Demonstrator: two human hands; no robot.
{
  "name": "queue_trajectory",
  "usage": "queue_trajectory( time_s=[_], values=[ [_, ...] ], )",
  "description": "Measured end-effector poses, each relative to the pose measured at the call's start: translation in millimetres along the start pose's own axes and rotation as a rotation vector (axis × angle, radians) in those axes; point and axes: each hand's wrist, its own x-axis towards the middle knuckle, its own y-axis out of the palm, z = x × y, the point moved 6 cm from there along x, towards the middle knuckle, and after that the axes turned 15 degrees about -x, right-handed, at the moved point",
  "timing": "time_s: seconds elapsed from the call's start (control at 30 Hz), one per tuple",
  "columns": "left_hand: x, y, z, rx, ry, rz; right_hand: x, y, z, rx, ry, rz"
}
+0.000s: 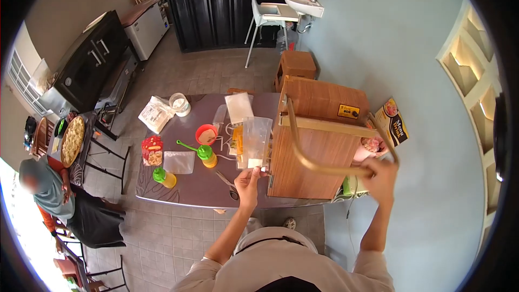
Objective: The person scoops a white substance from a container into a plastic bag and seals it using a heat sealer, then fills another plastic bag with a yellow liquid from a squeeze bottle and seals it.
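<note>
Bag (256,138), clear plastic, upright beside the wooden box (319,151); my left hand (247,179) pinches its lower edge. My right hand (380,176) is closed around the box's curved handle (324,170).

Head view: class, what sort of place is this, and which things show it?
Probably a small food-preparation or snack-packing spot: a table with squeeze bottles, a clear pouch in the left hand, a round tray of food nearby and a wall sink behind.
</note>
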Motion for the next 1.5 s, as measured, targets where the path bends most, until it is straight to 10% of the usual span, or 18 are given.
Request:
queue_trajectory(
  time_s=[0.17, 0.47, 1.5],
  values=[
    [-12, -3, 20, 0.03, -0.004, -0.038, 100, -36, -16, -0.289, 0.062, -0.413],
    [-29, 10, 111, -0.033, -0.211, -0.036, 206, -8, -59, -0.4, 0.085, -0.299],
    [68, 78, 128, 0.003, -0.146, 0.002, 128, -29, -24, -0.394, 0.104, -0.33]
  ],
)
